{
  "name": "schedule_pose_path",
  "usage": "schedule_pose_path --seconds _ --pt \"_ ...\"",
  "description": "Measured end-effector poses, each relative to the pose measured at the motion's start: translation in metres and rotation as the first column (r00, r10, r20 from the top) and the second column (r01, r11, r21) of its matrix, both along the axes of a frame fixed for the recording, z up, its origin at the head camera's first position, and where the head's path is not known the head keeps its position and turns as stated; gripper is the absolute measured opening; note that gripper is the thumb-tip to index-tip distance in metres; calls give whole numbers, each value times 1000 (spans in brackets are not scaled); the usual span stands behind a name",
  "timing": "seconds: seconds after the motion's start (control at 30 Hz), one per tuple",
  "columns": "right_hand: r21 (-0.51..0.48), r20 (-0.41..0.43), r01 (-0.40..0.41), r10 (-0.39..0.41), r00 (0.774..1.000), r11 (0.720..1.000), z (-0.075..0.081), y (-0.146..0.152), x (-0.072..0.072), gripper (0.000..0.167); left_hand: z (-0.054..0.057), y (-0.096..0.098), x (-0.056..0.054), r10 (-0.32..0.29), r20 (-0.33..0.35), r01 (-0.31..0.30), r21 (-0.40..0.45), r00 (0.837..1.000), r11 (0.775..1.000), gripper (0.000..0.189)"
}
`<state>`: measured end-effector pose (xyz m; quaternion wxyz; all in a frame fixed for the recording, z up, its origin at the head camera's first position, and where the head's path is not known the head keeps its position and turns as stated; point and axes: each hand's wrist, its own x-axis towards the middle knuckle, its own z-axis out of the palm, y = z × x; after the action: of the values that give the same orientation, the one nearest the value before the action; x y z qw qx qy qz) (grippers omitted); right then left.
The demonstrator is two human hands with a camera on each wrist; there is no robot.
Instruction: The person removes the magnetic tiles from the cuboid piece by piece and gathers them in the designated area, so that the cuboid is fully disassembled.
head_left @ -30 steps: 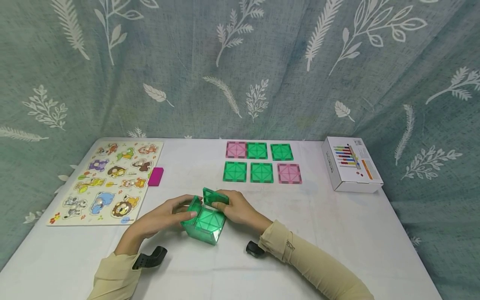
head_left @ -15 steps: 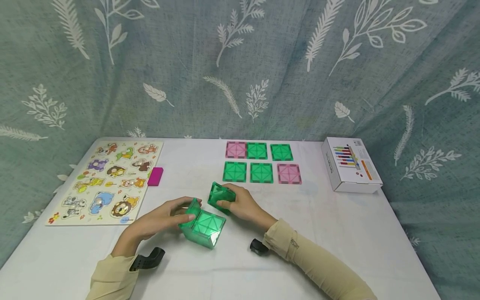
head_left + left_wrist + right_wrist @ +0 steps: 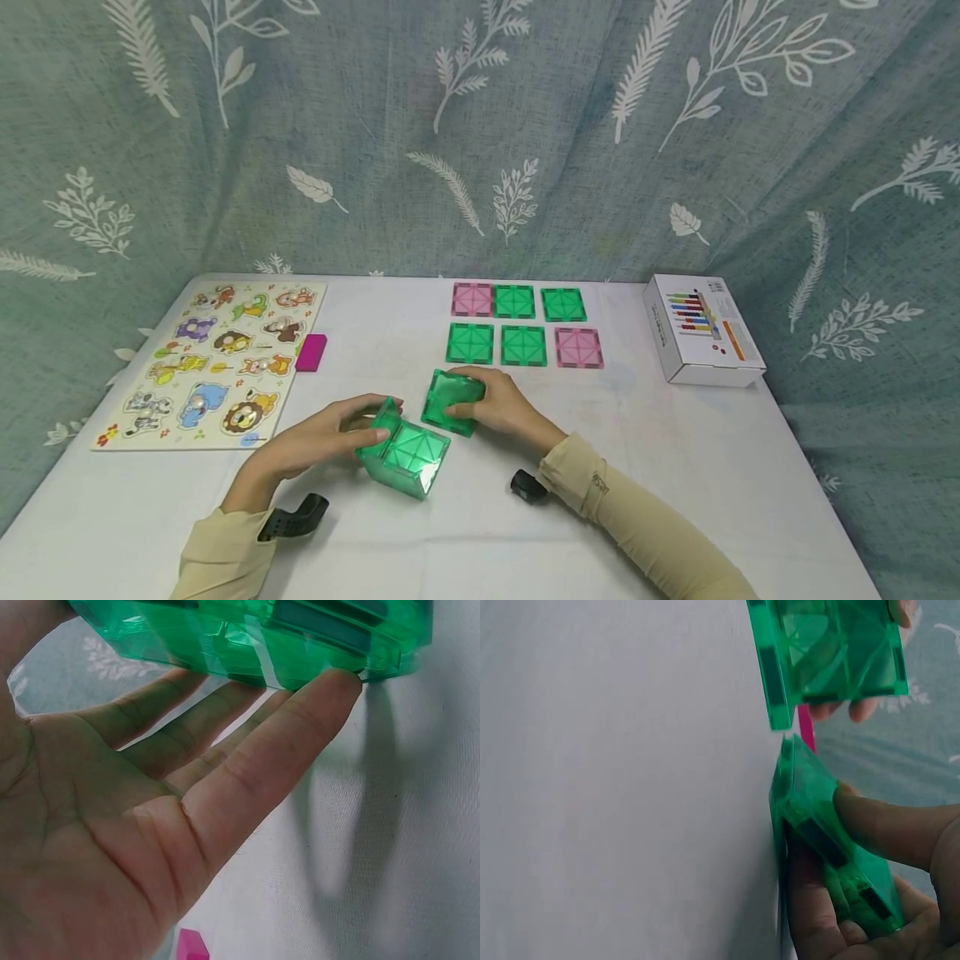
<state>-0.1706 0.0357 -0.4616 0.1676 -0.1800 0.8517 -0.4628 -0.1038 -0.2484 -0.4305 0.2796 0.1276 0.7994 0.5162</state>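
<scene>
My left hand [image 3: 318,437] holds a green structure of joined magnetic tiles [image 3: 416,457] at its left side, thumb on the upright wall. In the left wrist view its long fingers [image 3: 277,742] reach to the tiles' lower edge. Just right of the structure, my right hand [image 3: 504,407] pinches green magnetic tiles [image 3: 442,396] close over the table. The right wrist view shows the thumb on a slanted tile [image 3: 821,795], with a second tile edge-on against the table beside it. A small gap separates these from the left hand's structure.
Several flat green and pink tiles [image 3: 523,346] lie in two rows farther back. An animal puzzle board [image 3: 217,367] is at the left, a magenta block [image 3: 311,353] at its edge. At the right stands a white box [image 3: 705,329]; a patterned curtain [image 3: 480,142] hangs behind.
My right hand has moved right with its green tiles, away from the structure, and the tiles have tipped flatter toward the table. The left hand stays nearly still on the structure.
</scene>
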Motion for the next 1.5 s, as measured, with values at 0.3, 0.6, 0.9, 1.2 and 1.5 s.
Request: schedule_pose_path --seconds 0.3,0.6,0.9,1.2,1.5 --pt "56 -22 -1 2 1000 998 0 8 -6 62 2 -3 1 -20 -20 19 -10 1000 1000 58" --pt "98 -31 -12 16 999 995 1 12 -10 65 2 -4 0 -33 1 33 -2 999 999 58" --pt "86 -78 39 -33 996 996 0 12 -10 55 3 -3 0 -22 -7 22 -14 1000 1000 57" --pt "122 -174 56 -34 984 991 2 11 -10 54 5 -4 1 -19 -10 19 -26 1000 999 56" --pt "173 -211 64 -27 977 983 4 12 -8 54 3 -4 1 -15 -6 15 -24 1000 1000 57"
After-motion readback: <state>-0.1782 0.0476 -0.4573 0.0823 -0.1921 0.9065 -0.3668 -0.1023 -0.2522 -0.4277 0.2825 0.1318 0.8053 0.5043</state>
